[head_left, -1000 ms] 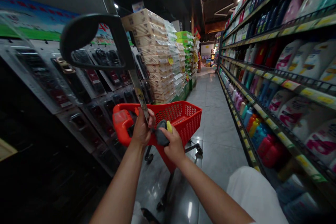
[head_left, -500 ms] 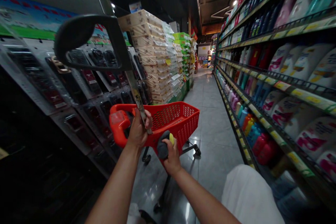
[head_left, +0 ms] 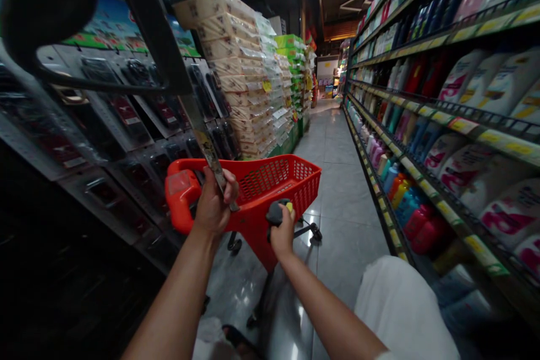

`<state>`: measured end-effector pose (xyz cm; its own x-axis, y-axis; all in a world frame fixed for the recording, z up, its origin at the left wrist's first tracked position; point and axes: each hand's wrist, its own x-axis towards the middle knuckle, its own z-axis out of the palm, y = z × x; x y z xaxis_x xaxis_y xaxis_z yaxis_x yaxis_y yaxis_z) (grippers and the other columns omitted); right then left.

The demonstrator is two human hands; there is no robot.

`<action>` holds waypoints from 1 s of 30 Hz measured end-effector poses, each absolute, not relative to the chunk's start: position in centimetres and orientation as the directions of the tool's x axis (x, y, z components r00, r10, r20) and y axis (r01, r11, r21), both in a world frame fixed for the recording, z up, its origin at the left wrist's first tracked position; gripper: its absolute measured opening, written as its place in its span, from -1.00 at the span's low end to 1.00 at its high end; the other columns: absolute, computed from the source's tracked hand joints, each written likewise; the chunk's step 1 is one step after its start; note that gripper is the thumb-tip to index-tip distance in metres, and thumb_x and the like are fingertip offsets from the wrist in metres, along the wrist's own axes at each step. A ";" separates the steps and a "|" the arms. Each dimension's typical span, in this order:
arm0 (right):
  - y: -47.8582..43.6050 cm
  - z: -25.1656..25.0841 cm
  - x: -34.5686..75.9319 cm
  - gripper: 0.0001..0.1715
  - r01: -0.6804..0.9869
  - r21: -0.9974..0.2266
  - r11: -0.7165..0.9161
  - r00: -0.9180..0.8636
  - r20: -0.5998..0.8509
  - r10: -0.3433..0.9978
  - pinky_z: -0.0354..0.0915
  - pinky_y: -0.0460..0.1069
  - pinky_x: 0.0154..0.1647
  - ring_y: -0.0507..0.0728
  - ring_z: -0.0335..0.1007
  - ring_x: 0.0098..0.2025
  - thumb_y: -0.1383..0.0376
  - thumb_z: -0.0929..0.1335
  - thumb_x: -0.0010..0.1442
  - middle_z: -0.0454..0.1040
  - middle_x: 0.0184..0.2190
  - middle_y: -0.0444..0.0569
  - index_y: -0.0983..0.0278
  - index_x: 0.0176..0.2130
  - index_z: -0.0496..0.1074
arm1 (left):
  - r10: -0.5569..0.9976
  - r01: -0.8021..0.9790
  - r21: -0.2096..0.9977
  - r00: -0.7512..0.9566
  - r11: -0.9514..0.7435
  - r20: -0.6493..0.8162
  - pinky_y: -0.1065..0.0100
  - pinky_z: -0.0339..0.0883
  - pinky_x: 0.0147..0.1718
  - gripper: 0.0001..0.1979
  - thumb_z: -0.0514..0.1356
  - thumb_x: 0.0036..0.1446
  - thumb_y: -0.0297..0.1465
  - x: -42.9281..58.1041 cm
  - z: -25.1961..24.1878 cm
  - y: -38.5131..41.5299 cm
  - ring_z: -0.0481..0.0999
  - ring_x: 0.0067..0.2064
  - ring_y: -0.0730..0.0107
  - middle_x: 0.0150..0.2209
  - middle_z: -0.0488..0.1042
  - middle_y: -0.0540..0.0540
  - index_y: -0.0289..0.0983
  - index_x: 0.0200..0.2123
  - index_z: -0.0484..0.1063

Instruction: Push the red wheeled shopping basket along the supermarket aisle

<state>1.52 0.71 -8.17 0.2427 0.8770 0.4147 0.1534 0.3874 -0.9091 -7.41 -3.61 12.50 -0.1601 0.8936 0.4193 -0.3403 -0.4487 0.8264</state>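
My left hand (head_left: pixel 214 202) is wrapped round the lower end of a long tool with a dark loop handle (head_left: pixel 169 39) and a narrow, stained metal blade (head_left: pixel 202 138). The tool slants up to the left, its handle near the camera, and it resembles a handsaw, though no teeth show. In my right hand (head_left: pixel 283 233) is a dark grey, rounded object with a yellow part (head_left: pixel 276 212); its exact kind is unclear. Both hands are in front of a red shopping cart (head_left: pixel 257 228) with a perforated basket, which stands on wheels.
Packaged goods hang on a display (head_left: pixel 126 118) at the left. Tall stacks of cartons (head_left: pixel 236 73) stand beyond the cart. Shelves of bottles (head_left: pixel 468 90) line the right side. A grey tiled floor (head_left: pixel 333 180) runs down the aisle. White-clothed knee (head_left: pixel 400 304) at lower right.
The tool's loop handle has swung up and left, closer to the camera. My left hand has shifted left with it. My right hand has moved slightly right and up with the dark grey object.
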 end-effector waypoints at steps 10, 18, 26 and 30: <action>0.1 -8.1 3.8 -0.10 0.149 -0.908 0.392 0.217 0.417 0.883 0.14 0.13 0.21 0.22 0.23 0.13 0.62 0.21 -0.19 0.22 -0.01 0.06 0.18 0.15 0.34 | 0.895 -0.329 0.832 -0.153 -0.446 0.420 0.55 0.03 -0.73 -0.49 0.09 0.12 0.05 -7.3 12.6 -3.8 0.09 -0.72 0.62 -0.76 0.10 0.10 -0.30 -0.53 0.39; -2.0 -5.9 5.5 -0.25 0.155 -0.800 0.579 0.016 0.588 0.809 0.25 0.05 0.12 0.18 0.32 0.05 0.56 0.28 -0.11 0.28 0.00 0.00 0.11 0.05 0.42 | 0.902 -0.341 0.836 -0.176 -0.431 0.393 0.55 0.04 -0.73 -0.48 0.06 0.13 0.05 -7.2 12.8 -3.7 0.08 -0.73 0.62 -0.77 0.09 0.10 -0.30 -0.54 0.38; 0.8 -4.9 6.1 -0.24 0.409 -0.598 0.690 -0.247 0.655 0.714 0.24 0.10 0.12 0.24 0.16 0.17 0.54 0.30 -0.06 0.14 0.14 0.06 0.08 0.11 0.38 | 0.900 -0.330 0.838 -0.128 -0.435 0.417 0.54 0.01 -0.72 -0.50 0.07 0.14 0.03 -7.2 13.0 -4.0 0.05 -0.71 0.61 -0.75 0.08 0.09 -0.29 -0.53 0.41; 5.9 -8.5 9.2 -0.30 0.470 -0.618 0.630 -0.155 0.644 0.749 0.23 0.09 0.12 0.22 0.16 0.16 0.54 0.31 -0.05 0.18 0.11 0.04 0.09 0.06 0.43 | 0.913 -0.341 0.847 -0.126 -0.408 0.389 0.53 0.01 -0.72 -0.50 0.05 0.16 0.02 -7.1 13.1 -4.2 0.05 -0.70 0.59 -0.74 0.05 0.08 -0.28 -0.54 0.40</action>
